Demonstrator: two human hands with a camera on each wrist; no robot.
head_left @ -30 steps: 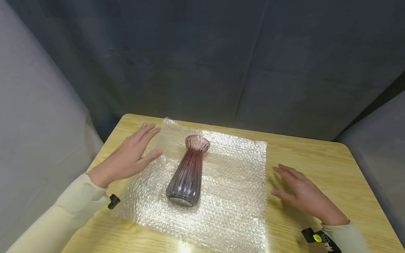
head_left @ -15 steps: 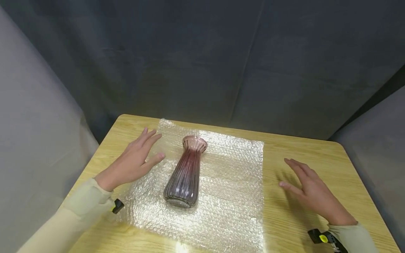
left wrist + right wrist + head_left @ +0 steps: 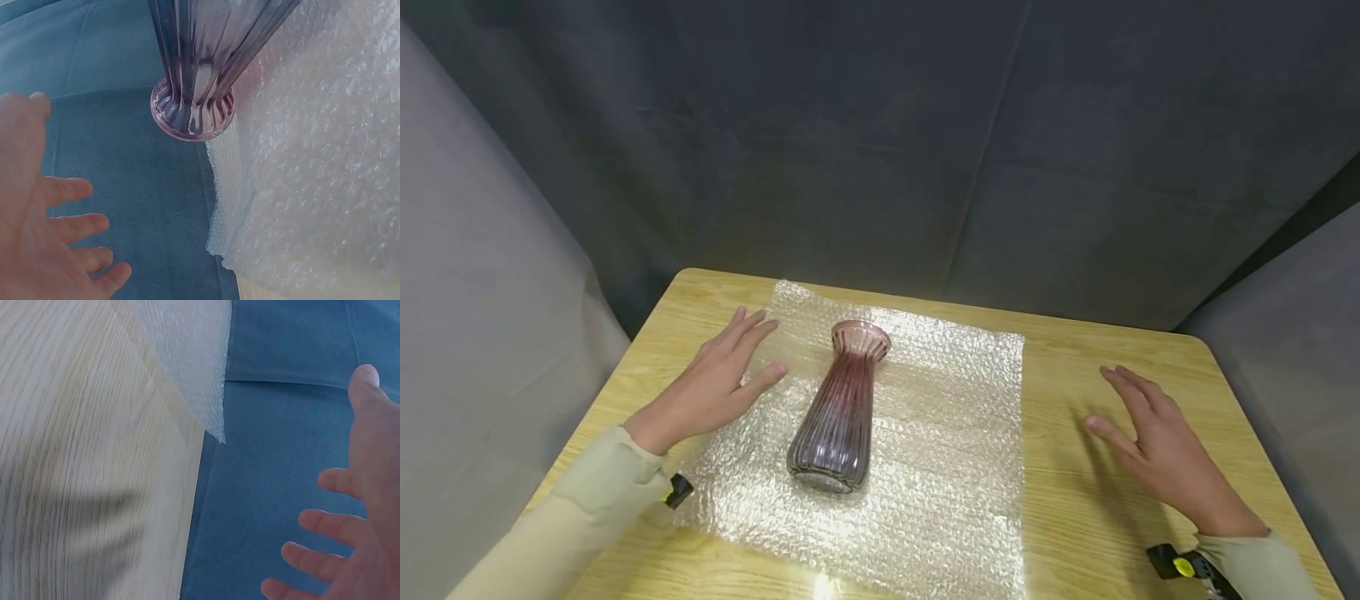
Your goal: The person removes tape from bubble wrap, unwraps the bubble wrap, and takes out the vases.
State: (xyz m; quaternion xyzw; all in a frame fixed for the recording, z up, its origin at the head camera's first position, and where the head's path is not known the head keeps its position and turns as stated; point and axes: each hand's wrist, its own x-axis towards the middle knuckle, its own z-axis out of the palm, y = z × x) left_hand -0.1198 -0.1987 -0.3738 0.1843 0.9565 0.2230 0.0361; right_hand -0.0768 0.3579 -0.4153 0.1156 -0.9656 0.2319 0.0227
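A ribbed glass vase (image 3: pixel 838 417), pink at its flared mouth and smoky purple-grey toward the base, lies on its side on a sheet of bubble wrap (image 3: pixel 955 467). Its mouth points to the table's far edge. To the left of the vase, my left hand (image 3: pixel 711 383) hovers over the left margin of the sheet, fingers spread and holding nothing. My right hand (image 3: pixel 1165 454) is raised over the bare wood to the right of the sheet, its fingers extended and its shadow falling on the table. In the left wrist view the vase's rim (image 3: pixel 194 119) shows beyond the fingertips.
The wooden table (image 3: pixel 1112 350) has rounded far corners. A dark curtain (image 3: pixel 880 150) hangs right behind it, with grey cloth panels (image 3: pixel 490 275) on both sides. The bubble wrap's far edge lies near the table's far edge.
My right hand has moved farther right, away from the bubble wrap, and its fingers have lifted a little. The left hand has barely shifted. Vase and sheet lie as before.
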